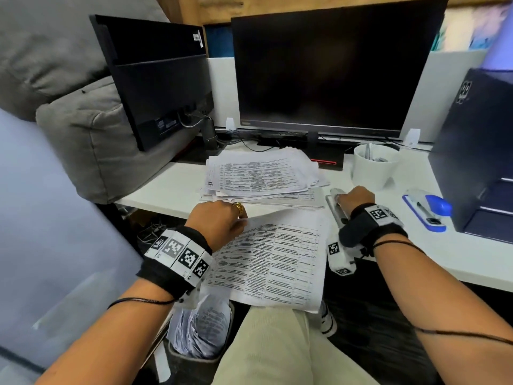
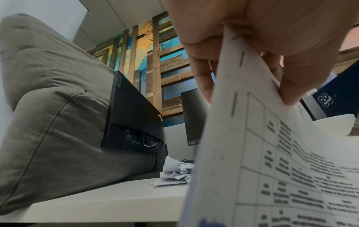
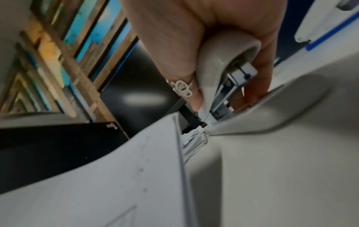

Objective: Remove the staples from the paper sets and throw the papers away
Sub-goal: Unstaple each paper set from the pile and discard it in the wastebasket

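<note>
A stapled paper set (image 1: 277, 262) with printed tables hangs over the desk's front edge above my lap. My left hand (image 1: 236, 218) pinches its top left corner. In the left wrist view the thumb and fingers (image 2: 213, 38) clamp that corner, and two staples (image 2: 234, 104) show along the margin of the paper set (image 2: 272, 161). My right hand (image 1: 352, 197) grips a grey stapler-like tool (image 1: 333, 202) low over the desk, right of the set. In the right wrist view the fingers curl around the tool (image 3: 219, 69), whose tip points at the paper's edge (image 3: 116, 176).
A loose pile of papers (image 1: 261, 176) lies mid-desk before a dark monitor (image 1: 327, 73). A white cup (image 1: 374, 168) and a blue stapler (image 1: 427, 208) sit right, beside a dark box (image 1: 480, 151). A bin with papers (image 1: 200, 329) stands under the desk, a grey cushion (image 1: 83, 134) left.
</note>
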`<state>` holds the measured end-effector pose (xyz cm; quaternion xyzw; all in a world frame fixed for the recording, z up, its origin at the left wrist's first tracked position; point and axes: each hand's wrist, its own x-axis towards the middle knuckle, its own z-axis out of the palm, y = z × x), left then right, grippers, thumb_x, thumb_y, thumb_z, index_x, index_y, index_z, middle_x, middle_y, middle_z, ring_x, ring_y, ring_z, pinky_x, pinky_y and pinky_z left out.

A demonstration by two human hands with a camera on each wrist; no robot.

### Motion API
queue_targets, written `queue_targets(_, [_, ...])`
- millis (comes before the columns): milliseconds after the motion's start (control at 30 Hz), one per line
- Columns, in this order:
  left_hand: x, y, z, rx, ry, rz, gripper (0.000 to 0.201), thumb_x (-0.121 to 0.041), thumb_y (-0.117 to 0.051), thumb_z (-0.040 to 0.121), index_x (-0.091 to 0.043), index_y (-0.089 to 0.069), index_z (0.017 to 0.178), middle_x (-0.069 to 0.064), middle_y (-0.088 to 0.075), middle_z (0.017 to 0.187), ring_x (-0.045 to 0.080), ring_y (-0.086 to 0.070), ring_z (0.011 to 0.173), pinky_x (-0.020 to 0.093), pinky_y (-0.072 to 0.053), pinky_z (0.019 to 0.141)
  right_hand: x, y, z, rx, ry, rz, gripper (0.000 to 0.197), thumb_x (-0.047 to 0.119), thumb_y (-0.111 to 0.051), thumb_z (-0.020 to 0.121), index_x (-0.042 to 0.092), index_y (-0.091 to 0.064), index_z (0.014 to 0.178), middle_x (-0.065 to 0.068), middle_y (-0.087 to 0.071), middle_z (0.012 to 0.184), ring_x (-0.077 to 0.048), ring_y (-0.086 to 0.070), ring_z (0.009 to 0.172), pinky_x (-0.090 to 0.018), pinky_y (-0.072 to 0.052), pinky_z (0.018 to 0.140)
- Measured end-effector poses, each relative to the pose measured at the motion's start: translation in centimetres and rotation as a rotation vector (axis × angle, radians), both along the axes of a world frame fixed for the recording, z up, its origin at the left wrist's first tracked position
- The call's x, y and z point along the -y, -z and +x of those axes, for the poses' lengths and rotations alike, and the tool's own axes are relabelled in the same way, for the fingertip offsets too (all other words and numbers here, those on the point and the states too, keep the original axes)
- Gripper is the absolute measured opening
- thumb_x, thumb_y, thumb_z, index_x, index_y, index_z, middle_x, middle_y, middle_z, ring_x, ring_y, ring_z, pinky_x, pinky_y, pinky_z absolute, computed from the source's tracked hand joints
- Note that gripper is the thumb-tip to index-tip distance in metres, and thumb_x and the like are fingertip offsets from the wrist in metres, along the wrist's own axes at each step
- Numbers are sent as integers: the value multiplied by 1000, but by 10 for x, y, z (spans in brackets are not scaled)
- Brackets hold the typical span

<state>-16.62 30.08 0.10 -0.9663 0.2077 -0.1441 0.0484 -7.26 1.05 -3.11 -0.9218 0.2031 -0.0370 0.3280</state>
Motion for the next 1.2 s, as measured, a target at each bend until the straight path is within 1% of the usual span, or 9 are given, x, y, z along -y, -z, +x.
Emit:
queue_targets(167, [4, 1, -2, -1, -33, 85, 28, -38, -40, 97, -22, -62, 104, -2, -66, 96, 20, -62, 88, 25, -42, 67, -16, -13, -14, 76, -142, -255, 61, 55, -49, 89, 4, -55, 122, -17, -57, 124, -33, -49, 117, -38, -41, 95])
queue_targets(233, [2, 0, -3, 67, -10, 32, 23, -33, -44, 96, -19, -62, 96, -2, -66, 92, 23, -64, 82, 25, -42, 63, -37, -26, -30, 358, -442, -116, 62, 52, -60, 84, 11, -52, 130, -9, -54, 133, -25, -45, 125, -32, -34, 102])
queue_targets(333, [-7, -5, -6, 308, 75, -132, 4, -17, -68, 82, -15, -66, 80, 0, -65, 70, 22, -62, 52, 22, -41, 42, -78, -30, -51, 441, -906, -142, 51, 35, -74, 78, 23, -58, 125, 1, -59, 126, -17, -49, 118, -29, -36, 100])
queue_targets(467, [-22, -2, -10, 549, 247, -156, 24, -20, -52, 86, -13, -73, 93, 3, -63, 69, 21, -59, 54, 24, -45, 41, -99, -18, -53, 885, -808, -69, 21, 7, -65, 76, 14, -75, 93, -6, -73, 78, -25, -67, 71, -36, -55, 65])
queue_targets(633, [-29, 6, -5, 689, 355, -181, 24, -13, -64, 83, -22, -65, 105, 3, -67, 86, 16, -49, 84, 27, -48, 56, -100, -20, -60, 1174, -744, 46, 26, 9, -51, 78, 5, -75, 90, -6, -74, 91, -17, -70, 84, -29, -53, 79])
queue_targets(767, [-29, 7, -3, 718, 397, -226, 36, -10, -64, 84, -24, -54, 115, 5, -66, 96, 18, -52, 90, 29, -52, 62, -100, -18, -56, 1199, -744, 67, 27, 6, -51, 78, 4, -74, 91, -8, -73, 91, -20, -70, 84, -30, -53, 80])
queue_targets(933, [-107, 16, 4, 354, 91, -663, 75, -34, -71, 72, -15, -40, 137, -5, -40, 135, 19, -40, 125, 25, -30, 108, -108, -3, -47, 1048, -706, 137, 19, 0, -63, 80, 11, -73, 92, -5, -71, 74, -26, -66, 64, -36, -50, 65])
queue_targets(1067, [-144, 50, 3, 46, -248, -671, 41, -36, -58, 80, -1, -70, 98, 16, -70, 95, 33, -66, 91, 27, -45, 80, -145, 21, -48, 909, -842, 163, 17, 2, -62, 79, 11, -72, 90, -1, -70, 73, -23, -64, 59, -29, -49, 63])
queue_targets(1200, [-173, 73, 0, -61, -485, -614, 53, -46, -51, 88, 4, -68, 88, 24, -68, 86, 37, -65, 81, 35, -48, 70, -196, 59, -47, 589, -1008, -88, 27, 0, -52, 86, 6, -61, 111, -13, -68, 82, -30, -65, 72, -33, -49, 62])
